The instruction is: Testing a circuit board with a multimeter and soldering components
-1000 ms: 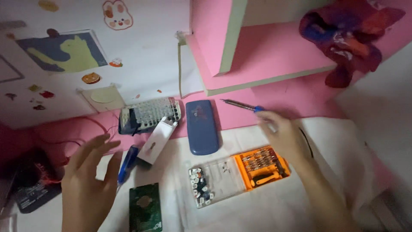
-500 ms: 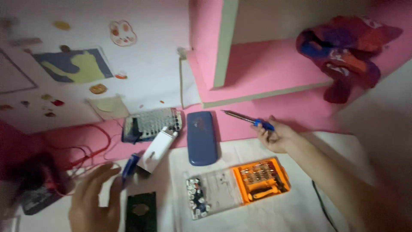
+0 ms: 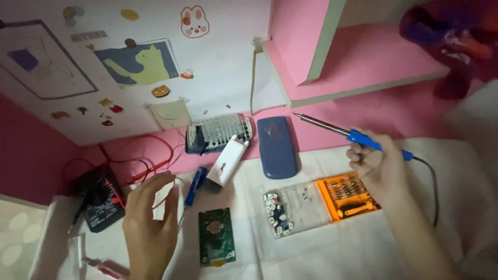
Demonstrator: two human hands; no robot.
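While hovering nearest the camera, left hand [image 3: 149, 228] open, fingers spread, holding nothing, just left of green circuit board [image 3: 216, 243] flat on white-covered surface [image 3: 321, 249]. Blue-handled screwdriver [image 3: 194, 186] just beyond fingertips. Right hand [image 3: 377, 168] clenched on blue soldering iron [image 3: 358, 137], tip pointing left, raised above orange bit case [image 3: 347, 194]. Farther back: blue phone cover [image 3: 277, 147], keypad piece [image 3: 218, 132], multimeter [image 3: 101, 199] at left.
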